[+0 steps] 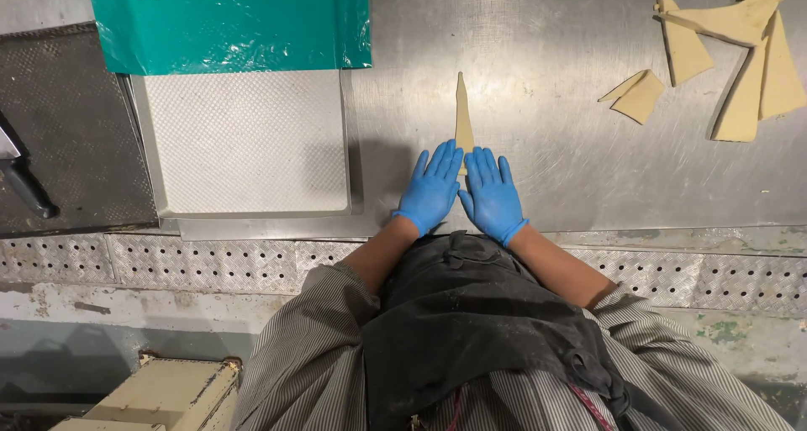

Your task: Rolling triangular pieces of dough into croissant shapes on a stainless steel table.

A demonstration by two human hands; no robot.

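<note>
Both gloved hands, left (430, 191) and right (493, 194), are lying flat and open, pressing the dough strip's (463, 116) near end on the desk (555, 128).

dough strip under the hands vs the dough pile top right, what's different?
The dough strip is one long, narrow triangle lying flat by itself; the dough pile is several wider wedges overlapping at odd angles, some folded over. The strip's wide end lies under the left hand and right hand, both flat in blue gloves; nothing touches the pile. The strip sits mid-table, the pile at the far right edge. Both are pale dough on the same steel table.
</note>
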